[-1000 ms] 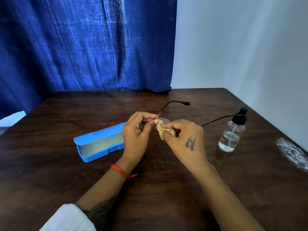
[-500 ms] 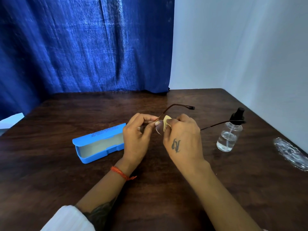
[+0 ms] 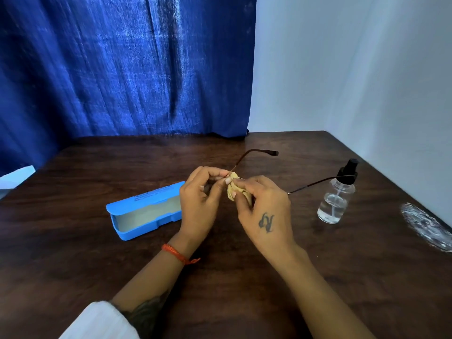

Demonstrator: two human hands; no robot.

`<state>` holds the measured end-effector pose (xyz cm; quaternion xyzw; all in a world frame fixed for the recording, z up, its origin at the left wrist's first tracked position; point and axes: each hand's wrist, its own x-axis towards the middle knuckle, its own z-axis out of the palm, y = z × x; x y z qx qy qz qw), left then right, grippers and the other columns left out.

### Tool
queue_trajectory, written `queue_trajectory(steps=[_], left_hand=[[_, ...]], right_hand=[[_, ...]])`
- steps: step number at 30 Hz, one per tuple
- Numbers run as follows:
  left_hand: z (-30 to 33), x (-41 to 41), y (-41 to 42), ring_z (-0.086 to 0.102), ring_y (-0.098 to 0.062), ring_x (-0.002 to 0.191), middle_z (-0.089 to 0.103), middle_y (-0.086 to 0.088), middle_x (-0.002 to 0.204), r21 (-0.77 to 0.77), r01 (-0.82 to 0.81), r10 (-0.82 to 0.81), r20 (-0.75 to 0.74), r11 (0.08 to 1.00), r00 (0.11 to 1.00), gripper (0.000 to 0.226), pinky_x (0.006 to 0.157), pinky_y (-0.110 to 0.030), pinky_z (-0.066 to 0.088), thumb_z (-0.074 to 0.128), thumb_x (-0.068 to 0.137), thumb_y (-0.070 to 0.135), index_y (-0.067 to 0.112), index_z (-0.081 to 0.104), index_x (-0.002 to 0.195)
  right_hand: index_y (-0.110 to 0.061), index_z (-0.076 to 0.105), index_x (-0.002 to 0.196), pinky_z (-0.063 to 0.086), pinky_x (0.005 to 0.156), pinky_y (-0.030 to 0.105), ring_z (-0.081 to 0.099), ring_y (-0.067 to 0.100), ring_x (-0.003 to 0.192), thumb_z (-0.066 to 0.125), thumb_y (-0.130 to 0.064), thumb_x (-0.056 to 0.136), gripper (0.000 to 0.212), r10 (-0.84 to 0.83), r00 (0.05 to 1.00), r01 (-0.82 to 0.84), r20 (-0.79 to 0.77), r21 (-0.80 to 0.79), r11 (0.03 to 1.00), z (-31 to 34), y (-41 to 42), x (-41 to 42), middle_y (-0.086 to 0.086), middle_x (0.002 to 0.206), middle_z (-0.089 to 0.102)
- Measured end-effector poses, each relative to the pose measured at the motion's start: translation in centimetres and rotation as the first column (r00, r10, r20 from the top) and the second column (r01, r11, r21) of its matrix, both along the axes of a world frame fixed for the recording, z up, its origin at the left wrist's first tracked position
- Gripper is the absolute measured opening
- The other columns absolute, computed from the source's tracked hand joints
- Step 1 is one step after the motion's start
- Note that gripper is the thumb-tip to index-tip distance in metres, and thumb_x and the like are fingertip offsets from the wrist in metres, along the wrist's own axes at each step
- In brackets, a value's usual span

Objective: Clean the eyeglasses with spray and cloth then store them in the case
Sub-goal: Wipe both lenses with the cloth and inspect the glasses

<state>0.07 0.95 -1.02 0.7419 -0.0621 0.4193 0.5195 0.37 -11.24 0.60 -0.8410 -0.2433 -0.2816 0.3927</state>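
Left hand [image 3: 199, 200]: pinches eyeglasses [image 3: 259, 152] at the frame.
Right hand [image 3: 265, 211]: grips tan cloth [image 3: 232, 189] — pressed on lens.
Case [image 3: 144, 212]: open, just left of hands.
Spray bottle [image 3: 337, 194]: upright — right of hands.

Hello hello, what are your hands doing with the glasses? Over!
Left hand pinching eyeglasses. Right hand rubbing cloth on lens. Case open, waiting. Spray bottle standing clear.
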Motion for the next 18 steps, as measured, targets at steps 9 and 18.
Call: queue_trajectory(steps=[9, 18], left_hand=[[0.3, 0.3, 0.6, 0.064, -0.017, 0.086, 0.066, -0.010, 0.091, -0.165, 0.029, -0.029, 0.000, 0.986, 1.000, 0.028, 0.077, -0.023, 0.051, 0.064, 0.081, 0.013, 0.041, 0.063, 0.082], [0.4, 0.4, 0.7, 0.064, -0.015, 0.086, 0.067, -0.005, 0.090, -0.285, 0.068, -0.076, -0.015, 0.956, 0.997, 0.020, 0.078, -0.023, 0.051, 0.066, 0.081, 0.007, 0.026, 0.062, 0.085]], right_hand=[[-0.007, 0.072, 0.089, 0.047, 0.071, 0.026, 0.062, 0.025, 0.076, 0.053, -0.004, 0.075, 0.024, -0.201, 0.943, 0.175, 0.264, 0.121, 0.977, -0.4, -3.6, -0.4, 0.007, 0.087, 0.068], [-0.009, 0.073, 0.094, 0.051, 0.065, 0.021, 0.059, 0.011, 0.078, 0.068, -0.003, 0.075, 0.020, -0.216, 0.958, 0.160, 0.189, 0.275, 0.948, -1.3, -4.6, 0.6, 0.010, 0.102, 0.061]])
